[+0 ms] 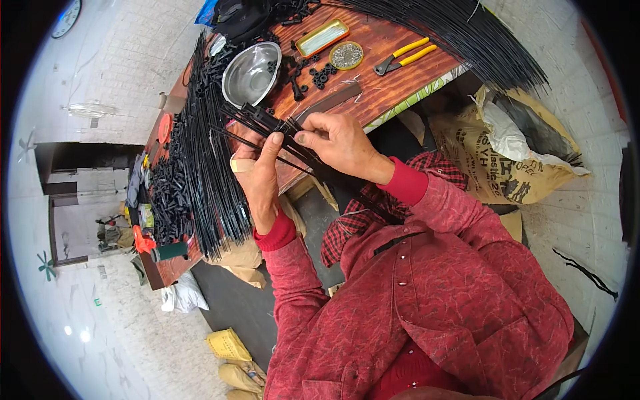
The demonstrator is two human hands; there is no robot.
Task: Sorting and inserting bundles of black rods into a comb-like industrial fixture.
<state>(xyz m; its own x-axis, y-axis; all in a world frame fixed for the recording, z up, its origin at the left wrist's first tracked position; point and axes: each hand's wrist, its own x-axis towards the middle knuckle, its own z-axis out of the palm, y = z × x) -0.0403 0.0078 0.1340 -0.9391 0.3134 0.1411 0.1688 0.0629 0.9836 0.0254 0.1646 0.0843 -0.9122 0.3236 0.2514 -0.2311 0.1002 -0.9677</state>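
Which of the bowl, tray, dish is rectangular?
The yellow-rimmed tray, beyond the small-parts dish; that dish and the metal bowl have rounded rims.

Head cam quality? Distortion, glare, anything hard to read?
Head view: strong fisheye, surroundings curving toward a black rim; bright highlights in the metal bowl; left hand and right hand reasonably clear; the dark rods they hold blend together, so single ones are hard to separate.
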